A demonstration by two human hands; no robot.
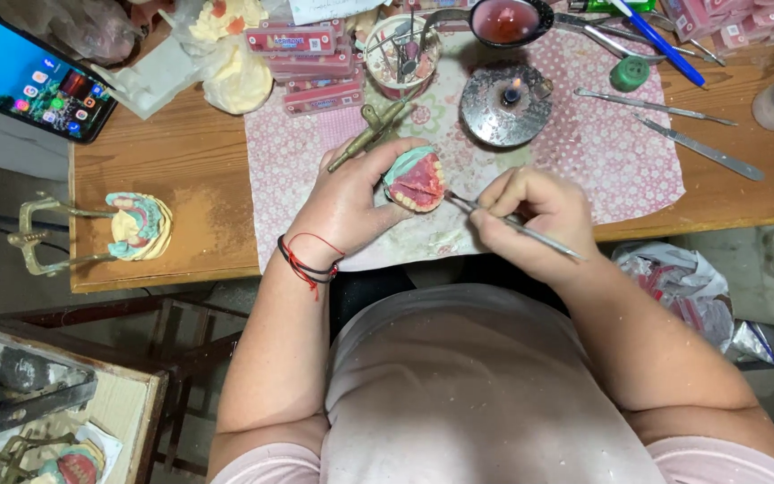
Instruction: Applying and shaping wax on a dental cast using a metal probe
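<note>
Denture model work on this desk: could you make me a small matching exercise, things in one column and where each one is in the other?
Things:
1. denture model
2. thin metal tool
3. small burner
4. phone

Places:
A. far left of the desk
B. in the left hand
C. on the patterned cloth, behind the hands
D. in the right hand

Pairs: 1-B, 2-D, 3-C, 4-A

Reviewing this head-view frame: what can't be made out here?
- Underside of the denture model: covered by the left hand.
- Tool grip: wrapped by the right hand.
- Phone: cut off by the left edge.
- Burner flame: too small to judge.
</note>
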